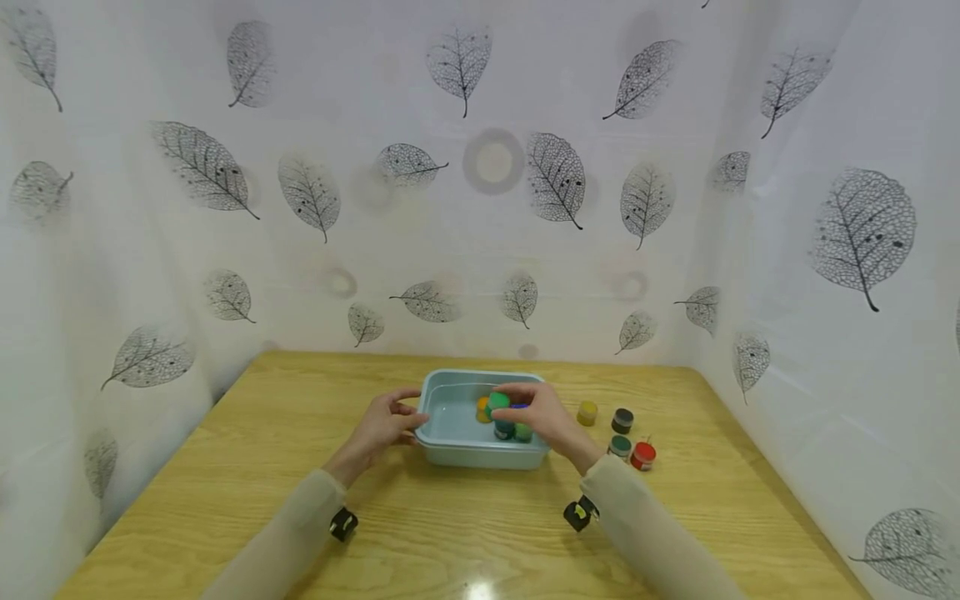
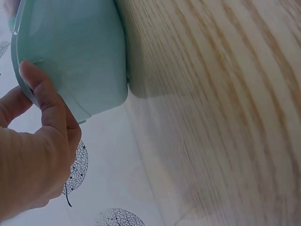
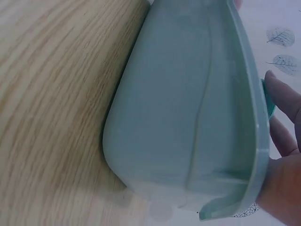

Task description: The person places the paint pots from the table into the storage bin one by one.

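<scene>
A pale blue-green plastic tub (image 1: 483, 457) sits on the table. My left hand (image 1: 381, 431) holds its left rim; in the left wrist view, thumb and fingers (image 2: 44, 96) pinch the edge. Over the tub's right half, my right hand (image 1: 553, 418) pinches a small green-topped paint jar (image 1: 497, 402). Only a sliver of that green jar (image 3: 269, 99) shows past the rim in the right wrist view. Inside the tub, near it, are an orange jar (image 1: 483, 407), a dark jar (image 1: 504, 430) and a light green jar (image 1: 523, 432). Something blue is partly hidden under the right fingers.
Right of the tub on the wooden table (image 1: 300, 417) stand a yellow jar (image 1: 587, 412), a black jar (image 1: 622, 420), a dark green-lidded jar (image 1: 620, 446) and a red jar (image 1: 642, 455). A leaf-patterned white curtain (image 1: 480, 233) surrounds the table's back and sides.
</scene>
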Demonstrator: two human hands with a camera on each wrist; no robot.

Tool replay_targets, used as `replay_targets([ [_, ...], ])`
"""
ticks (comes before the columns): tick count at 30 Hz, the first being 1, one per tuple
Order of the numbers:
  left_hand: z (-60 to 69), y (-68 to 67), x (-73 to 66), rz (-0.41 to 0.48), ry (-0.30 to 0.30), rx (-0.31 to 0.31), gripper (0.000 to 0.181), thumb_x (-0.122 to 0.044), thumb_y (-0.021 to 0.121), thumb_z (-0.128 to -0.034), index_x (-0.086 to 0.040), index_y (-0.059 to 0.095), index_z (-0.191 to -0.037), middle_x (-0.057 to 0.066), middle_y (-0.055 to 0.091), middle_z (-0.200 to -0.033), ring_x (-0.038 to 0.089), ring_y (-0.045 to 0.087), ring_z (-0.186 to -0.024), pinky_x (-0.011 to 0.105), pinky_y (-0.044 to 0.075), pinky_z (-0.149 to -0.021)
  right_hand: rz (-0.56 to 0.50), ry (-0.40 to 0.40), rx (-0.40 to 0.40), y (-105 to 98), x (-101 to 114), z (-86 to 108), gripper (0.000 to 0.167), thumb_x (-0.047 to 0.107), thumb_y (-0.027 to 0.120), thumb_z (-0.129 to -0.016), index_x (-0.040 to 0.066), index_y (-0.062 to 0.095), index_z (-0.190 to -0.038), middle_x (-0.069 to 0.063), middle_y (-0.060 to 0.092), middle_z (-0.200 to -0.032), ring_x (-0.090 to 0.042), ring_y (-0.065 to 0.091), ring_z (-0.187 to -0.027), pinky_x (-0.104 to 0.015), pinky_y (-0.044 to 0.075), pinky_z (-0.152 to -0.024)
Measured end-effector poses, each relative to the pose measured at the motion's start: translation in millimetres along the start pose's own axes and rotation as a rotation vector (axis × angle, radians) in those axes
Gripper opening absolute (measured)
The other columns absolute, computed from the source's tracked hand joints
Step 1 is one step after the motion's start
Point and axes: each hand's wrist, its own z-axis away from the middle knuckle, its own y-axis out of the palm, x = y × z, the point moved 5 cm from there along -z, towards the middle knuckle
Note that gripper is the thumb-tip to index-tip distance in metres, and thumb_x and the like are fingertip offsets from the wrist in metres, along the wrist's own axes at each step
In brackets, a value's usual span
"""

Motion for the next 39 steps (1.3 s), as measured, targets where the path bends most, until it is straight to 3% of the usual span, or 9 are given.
replay_targets([
  [2, -0.1, -0.4, 0.4, -0.001, 0.001, -0.001, 0.052, -0.001, 0.069, -0.0888, -0.002, 0.052, -0.138, 0.011, 0.057, -0.094, 0.016, 0.062, -0.064, 0.032, 0.06, -0.061, 0.022, 0.006, 0.018, 3, -2, -4.4, 0.047, 0.019, 0.079, -0.084, 0.004, 0.065, -0.126, -0.01, 0.069, -0.107, -0.016, 0.062, -0.09, -0.051, 0.056, -0.084],
  [6, -0.1, -1.1, 1.2, -0.007, -0.002, -0.008, 0.052, -0.001, 0.07, -0.0884, -0.002, 0.052, -0.138, 0.011, 0.056, -0.093, 0.016, 0.063, -0.064, 0.034, 0.061, -0.062, 0.064, 0.011, 0.041, 9, -4, -11.5, 0.046, 0.016, 0.079, -0.083, 0.001, 0.065, -0.125, -0.011, 0.07, -0.107, -0.014, 0.063, -0.09, -0.042, 0.059, -0.083],
  [12, -1.0, 0.1, 1.5, -0.002, -0.004, 0.011, 0.053, 0.0, 0.069, -0.0889, -0.001, 0.05, -0.139, 0.01, 0.055, -0.092, 0.015, 0.062, -0.064, 0.033, 0.06, -0.062, 0.12, 0.01, 0.054, 15, -7, -18.4, 0.035, 0.011, 0.08, -0.082, 0.005, 0.071, -0.115, -0.008, 0.072, -0.103, -0.015, 0.065, -0.09, -0.034, 0.059, -0.079],
  [17, -1.6, -0.1, 0.8, -0.001, -0.004, 0.015, 0.053, 0.0, 0.068, -0.089, -0.001, 0.05, -0.139, 0.01, 0.056, -0.091, 0.016, 0.062, -0.065, 0.033, 0.06, -0.061, 0.181, 0.027, 0.071, 17, -11, -23.5, 0.037, 0.01, 0.082, -0.079, 0.007, 0.072, -0.114, -0.005, 0.071, -0.104, -0.015, 0.063, -0.093, -0.029, 0.057, -0.079],
  [31, 0.6, 0.0, 2.0, -0.014, -0.007, 0.013, 0.052, 0.001, 0.067, -0.0893, 0.0, 0.051, -0.139, 0.011, 0.056, -0.091, 0.016, 0.062, -0.067, 0.032, 0.06, -0.062, 0.31, 0.032, 0.14, 25, -21, -36.0, 0.042, 0.007, 0.082, -0.077, 0.004, 0.07, -0.117, -0.006, 0.073, -0.104, -0.014, 0.065, -0.09, -0.028, 0.058, -0.077],
  [39, -2.0, 0.2, -0.2, -0.021, 0.006, 0.012, 0.052, 0.001, 0.067, -0.0892, -0.001, 0.051, -0.139, 0.01, 0.055, -0.092, 0.016, 0.062, -0.067, 0.035, 0.061, -0.064, 0.373, 0.029, 0.117, 26, -21, -41.0, 0.042, 0.003, 0.084, -0.072, 0.001, 0.072, -0.112, -0.01, 0.073, -0.105, -0.02, 0.066, -0.091, -0.031, 0.058, -0.079],
])
